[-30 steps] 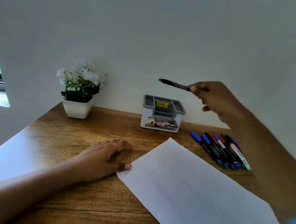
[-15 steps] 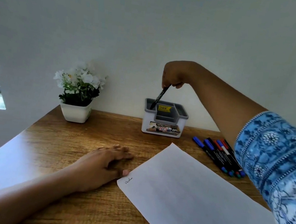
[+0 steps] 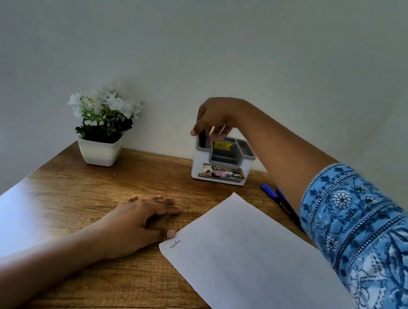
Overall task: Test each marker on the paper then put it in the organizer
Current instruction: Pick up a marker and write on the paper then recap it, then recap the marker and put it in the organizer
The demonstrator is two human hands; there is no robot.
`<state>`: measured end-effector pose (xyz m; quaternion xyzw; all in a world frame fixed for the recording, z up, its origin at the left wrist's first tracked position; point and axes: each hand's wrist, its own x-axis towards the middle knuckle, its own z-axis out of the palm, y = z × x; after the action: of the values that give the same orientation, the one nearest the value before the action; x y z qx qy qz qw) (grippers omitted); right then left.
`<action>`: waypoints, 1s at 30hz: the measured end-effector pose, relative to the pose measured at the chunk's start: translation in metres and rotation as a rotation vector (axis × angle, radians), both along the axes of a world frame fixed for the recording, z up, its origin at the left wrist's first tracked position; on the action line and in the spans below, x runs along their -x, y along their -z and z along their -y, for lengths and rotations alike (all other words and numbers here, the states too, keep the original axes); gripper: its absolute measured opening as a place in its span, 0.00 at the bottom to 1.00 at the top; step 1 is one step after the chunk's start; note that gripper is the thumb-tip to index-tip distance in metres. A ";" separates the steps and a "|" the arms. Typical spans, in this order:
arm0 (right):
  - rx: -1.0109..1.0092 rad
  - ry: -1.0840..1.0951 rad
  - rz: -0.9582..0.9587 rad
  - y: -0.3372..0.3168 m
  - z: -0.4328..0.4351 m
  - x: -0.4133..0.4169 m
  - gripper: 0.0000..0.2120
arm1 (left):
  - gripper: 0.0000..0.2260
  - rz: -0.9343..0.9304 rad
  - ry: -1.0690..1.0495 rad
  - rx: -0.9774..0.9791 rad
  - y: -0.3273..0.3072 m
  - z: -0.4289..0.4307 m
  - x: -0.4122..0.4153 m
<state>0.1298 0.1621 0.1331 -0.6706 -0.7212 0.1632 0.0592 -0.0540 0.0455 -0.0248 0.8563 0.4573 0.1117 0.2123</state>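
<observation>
Marker [image 3: 202, 138], black, upright in left compartment of organizer [image 3: 200, 163]. Right hand [image 3: 215, 115] directly above, fingers [image 3: 220, 132] pointing down round marker top; gripping or merely near, cannot tell. Left hand [image 3: 137, 220] flat on surface [image 3: 115, 186], fingers relaxed, thumb tip at corner of paper [image 3: 261, 265]. Blue-capped markers [image 3: 279, 202] lie right of organizer.

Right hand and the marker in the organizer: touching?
Touching. Head view: the right hand pinches the top of the marker, which stands in the left compartment of the organizer.

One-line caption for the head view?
Right hand holds black marker in grey-topped white organizer; left hand rests beside white paper sheet.
</observation>
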 end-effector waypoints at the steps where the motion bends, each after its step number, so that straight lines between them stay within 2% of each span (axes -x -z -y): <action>1: -0.010 -0.012 -0.036 -0.007 0.009 -0.005 0.19 | 0.24 0.001 -0.001 0.002 0.000 0.000 0.000; 4: -0.139 0.019 -0.122 -0.023 0.039 -0.031 0.19 | 0.24 0.002 -0.008 0.004 -0.001 0.001 0.000; 7: -0.295 0.114 -0.098 -0.017 0.069 -0.073 0.13 | 0.24 0.008 -0.013 0.016 -0.001 0.001 0.000; 12: -0.163 0.256 0.158 0.048 0.106 -0.139 0.04 | 0.24 0.000 -0.027 0.027 -0.002 0.001 0.000; 16: -0.092 0.325 0.285 0.088 0.111 -0.156 0.11 | 0.26 -0.009 -0.022 0.034 -0.002 0.002 -0.001; 20: -0.111 0.376 0.333 0.105 0.104 -0.156 0.15 | 0.30 -0.007 -0.031 0.052 -0.002 0.002 0.000; 24: -0.122 0.407 0.320 0.112 0.097 -0.158 0.17 | 0.24 0.018 -0.042 0.027 -0.001 0.003 -0.001; 30: -0.139 0.385 0.229 0.099 0.097 -0.155 0.15 | 0.25 0.016 -0.044 0.013 -0.002 0.003 -0.001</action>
<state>0.2849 0.0651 0.0339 -0.8043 -0.5915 0.0216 0.0534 -0.0532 0.0420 -0.0229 0.8437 0.4752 0.1200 0.2191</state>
